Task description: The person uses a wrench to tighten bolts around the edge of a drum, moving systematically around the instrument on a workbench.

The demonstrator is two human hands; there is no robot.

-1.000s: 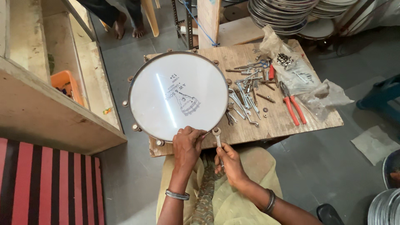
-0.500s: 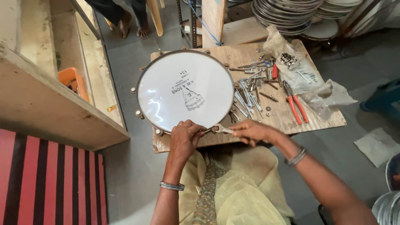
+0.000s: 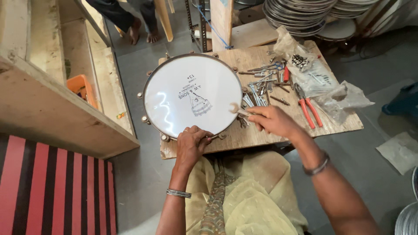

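Left hand (image 3: 191, 146) at drum's 6 o'clock rim, palm down, fingers curled closed over the hoop. Right hand (image 3: 272, 121) reaches in from 4 o'clock, forearm angled up-left, fingers pinching a small spanner (image 3: 238, 110). Spanner's long axis runs roughly 10-to-4, open jaw end pointing toward the white drum (image 3: 192, 95) head. Drum lies flat on wooden surface (image 3: 339, 124); loose hardware pile (image 3: 265, 85) and red pliers (image 3: 308, 109) at its 3 o'clock.
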